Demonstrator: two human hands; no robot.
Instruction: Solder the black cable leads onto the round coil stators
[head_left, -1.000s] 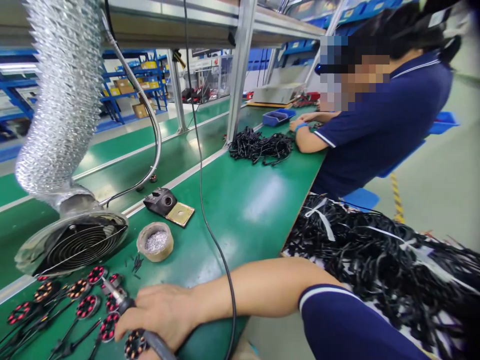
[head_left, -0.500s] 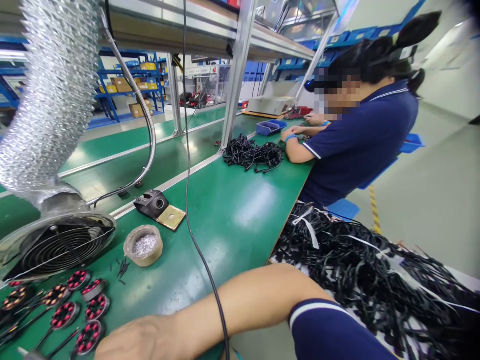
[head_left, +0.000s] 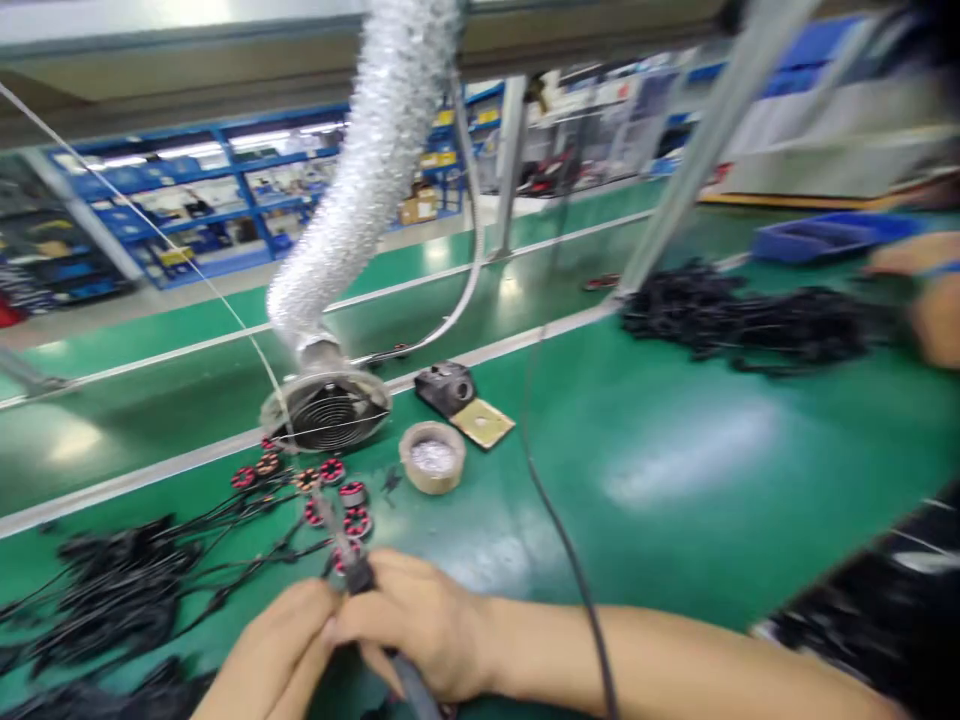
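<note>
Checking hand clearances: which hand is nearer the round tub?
Right. The right hand is on the near side of the round tub, almost straight below it in the view; the left hand is also on the near side, but farther left.

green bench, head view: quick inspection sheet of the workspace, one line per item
surface: green bench, shiny with light reflections
things: soldering iron in the right hand; ring-shaped parts ahead
clutter: black leads at left, small dark bits beside the round tub
hands: left hand against the right; its grip cannot be told
cables: black cable passes before the right forearm
surroundings: silver duct, blue shelves, another person's hand
</note>
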